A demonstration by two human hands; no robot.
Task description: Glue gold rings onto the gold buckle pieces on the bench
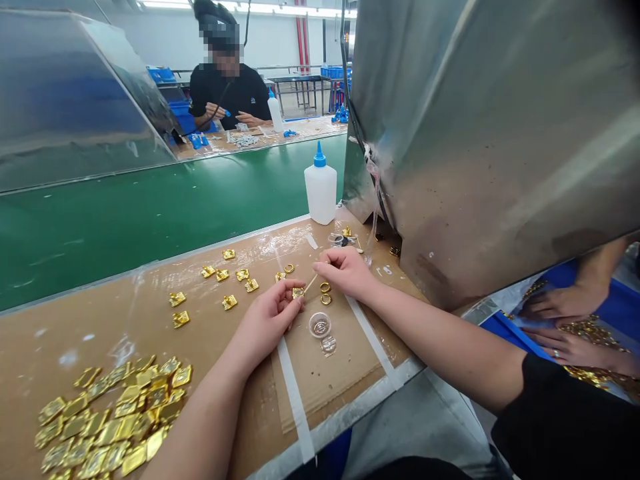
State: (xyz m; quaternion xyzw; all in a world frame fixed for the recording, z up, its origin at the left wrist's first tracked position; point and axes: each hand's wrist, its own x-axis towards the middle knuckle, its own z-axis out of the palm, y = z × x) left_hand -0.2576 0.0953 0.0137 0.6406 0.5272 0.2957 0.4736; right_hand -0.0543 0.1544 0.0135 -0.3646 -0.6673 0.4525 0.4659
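My left hand [280, 307] pinches a small gold metal piece [298, 292] between thumb and fingers. In my right hand [345, 268] is a thin pale stick [311, 281], its lower end at the gold piece. Just below the hands stands a small round clear dish [320, 325] with clear liquid in it. Gold rings [326, 299] lie beside the stick, and another gold ring [289, 268] sits farther back. Several gold pieces with raised parts [229, 302] are spread to the left of my left hand.
A heap of flat gold pieces [115, 417] covers the front left. A white bottle with blue cap [321, 190] stands behind my hands. Beyond runs a green belt [165, 227]. A metal hood [480, 147] rises at right. One person sits opposite; another's hands [575, 340] sort gold parts.
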